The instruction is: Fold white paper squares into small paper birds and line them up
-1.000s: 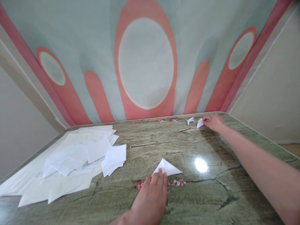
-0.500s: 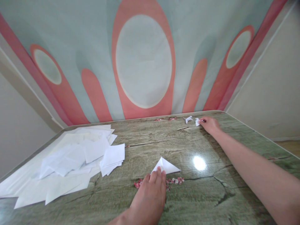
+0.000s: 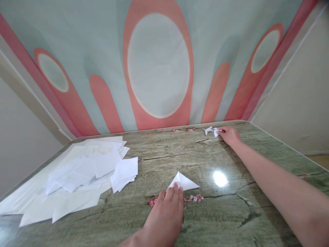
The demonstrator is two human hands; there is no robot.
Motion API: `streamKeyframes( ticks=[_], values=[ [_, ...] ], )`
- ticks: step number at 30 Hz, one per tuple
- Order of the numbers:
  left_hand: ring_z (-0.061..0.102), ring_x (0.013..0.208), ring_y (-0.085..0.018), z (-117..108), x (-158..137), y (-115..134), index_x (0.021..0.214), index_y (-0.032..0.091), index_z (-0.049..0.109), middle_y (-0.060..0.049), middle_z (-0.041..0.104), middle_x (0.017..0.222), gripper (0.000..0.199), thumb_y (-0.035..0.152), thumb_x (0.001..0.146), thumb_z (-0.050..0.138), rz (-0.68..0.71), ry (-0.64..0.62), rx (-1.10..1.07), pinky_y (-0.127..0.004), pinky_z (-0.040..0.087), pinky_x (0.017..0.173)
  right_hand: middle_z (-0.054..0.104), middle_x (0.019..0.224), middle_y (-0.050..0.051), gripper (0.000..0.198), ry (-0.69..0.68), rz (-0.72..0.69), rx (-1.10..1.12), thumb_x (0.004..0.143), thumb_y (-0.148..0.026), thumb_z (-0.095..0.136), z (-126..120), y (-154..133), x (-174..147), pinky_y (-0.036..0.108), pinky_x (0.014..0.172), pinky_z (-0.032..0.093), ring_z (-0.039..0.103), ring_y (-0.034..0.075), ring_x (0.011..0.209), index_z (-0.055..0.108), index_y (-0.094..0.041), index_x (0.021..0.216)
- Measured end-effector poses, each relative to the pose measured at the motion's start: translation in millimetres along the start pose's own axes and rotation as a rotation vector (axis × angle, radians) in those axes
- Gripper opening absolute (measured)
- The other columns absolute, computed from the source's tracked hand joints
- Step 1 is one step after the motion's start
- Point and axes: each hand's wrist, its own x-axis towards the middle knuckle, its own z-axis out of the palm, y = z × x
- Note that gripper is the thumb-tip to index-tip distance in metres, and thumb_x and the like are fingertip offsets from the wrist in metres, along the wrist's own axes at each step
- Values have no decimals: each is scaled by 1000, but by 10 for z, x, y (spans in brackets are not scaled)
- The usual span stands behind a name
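My left hand (image 3: 166, 212) lies flat with its fingers stretched forward over the lower part of a folded white paper triangle (image 3: 186, 182). The fingers hide part of that paper. At the far right of the table, my right hand (image 3: 229, 135) pinches a small white origami figure (image 3: 216, 132) between thumb and fingertips. Just left of it stands a second small origami figure (image 3: 208, 130), and the two look almost touching. The fine folds of both figures are too small to make out.
A wide pile of white paper sheets (image 3: 77, 206) covers the table's left side. Small square papers (image 3: 125, 171) lie stacked at its right edge. The wood-patterned table (image 3: 159, 147) reaches back to a wall hanging (image 3: 110, 103) with pink shapes.
My right hand has shifted its origami figure slightly left, narrowing the gap to the other one. My left hand stays on the folded triangle.
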Motion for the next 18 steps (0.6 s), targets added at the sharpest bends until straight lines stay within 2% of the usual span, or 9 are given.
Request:
streamKeyframes(
  ticks=[7,12,18],
  values=[
    [56,107,-25,19,-5,-16,129,7,54,-16,56,131,46,25,87,47,-10,27,-25,-37,48,84,68,90,8,28,85,-89,52,79,-31,53,-30,-4,-9,35,78,44,59,21,78,69,-17,97],
    [55,111,-26,24,-8,-25,130,7,53,-15,55,131,47,26,87,46,3,13,-37,-37,48,86,65,106,11,38,140,-172,56,81,-34,54,-82,-112,50,41,92,38,55,26,100,63,-16,113],
    [55,111,-25,5,-5,-44,131,7,51,-16,54,132,48,27,89,41,7,-9,-47,-37,48,86,67,104,6,27,12,-313,56,81,-42,56,-47,-281,167,38,87,39,57,24,98,71,-24,92]
  ],
)
